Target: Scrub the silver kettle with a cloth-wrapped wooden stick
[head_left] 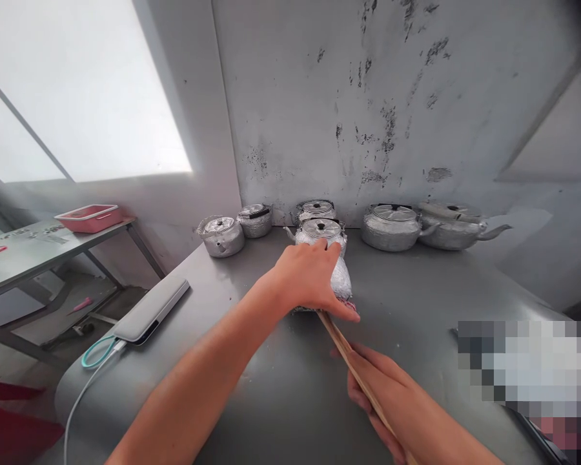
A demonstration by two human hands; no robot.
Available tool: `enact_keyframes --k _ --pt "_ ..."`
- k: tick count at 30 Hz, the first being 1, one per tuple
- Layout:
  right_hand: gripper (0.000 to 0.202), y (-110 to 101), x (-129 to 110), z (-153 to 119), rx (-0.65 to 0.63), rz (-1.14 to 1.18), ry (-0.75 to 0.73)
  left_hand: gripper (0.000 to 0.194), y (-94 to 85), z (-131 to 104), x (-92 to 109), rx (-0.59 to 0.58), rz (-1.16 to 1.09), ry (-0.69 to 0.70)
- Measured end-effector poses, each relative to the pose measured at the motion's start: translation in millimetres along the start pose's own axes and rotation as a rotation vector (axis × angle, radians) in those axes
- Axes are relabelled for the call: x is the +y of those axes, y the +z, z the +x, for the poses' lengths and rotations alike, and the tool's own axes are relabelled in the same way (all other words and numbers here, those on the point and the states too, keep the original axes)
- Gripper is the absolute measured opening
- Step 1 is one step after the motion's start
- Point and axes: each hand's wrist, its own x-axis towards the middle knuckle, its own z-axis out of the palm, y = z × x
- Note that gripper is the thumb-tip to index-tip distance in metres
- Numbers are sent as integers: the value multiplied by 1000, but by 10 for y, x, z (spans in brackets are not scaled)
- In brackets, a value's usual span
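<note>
My right hand is wrapped round a long, flat wooden stick, which slants up and away from me. The stick's far end passes under my left hand. That hand has its fingers spread over a rounded silvery thing with a pinkish lower edge; my palm hides much of it, and I cannot tell whether the stick is joined to it. Just behind my left fingers stands a silver kettle with a black lid knob, with another kettle close behind it.
Small kettles stand at the table's back left, larger ones at the back right. A power bank with cables lies left. A pink basket sits on a side table. A blurred-out patch covers the right.
</note>
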Motion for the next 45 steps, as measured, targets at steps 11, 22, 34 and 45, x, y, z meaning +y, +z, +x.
enact_keyframes --k 11,22,34,45 --pt "49 23 -73 -47 2 62 -25 89 17 1 72 -13 21 -7" --pt "55 67 -26 -53 49 128 -79 86 15 8 68 -15 24 -23" --pt "55 80 -6 -29 52 129 -73 87 17 18 37 -12 12 -28" --pt "56 110 27 -29 46 131 -63 83 10 15 23 -14 -3 -21"
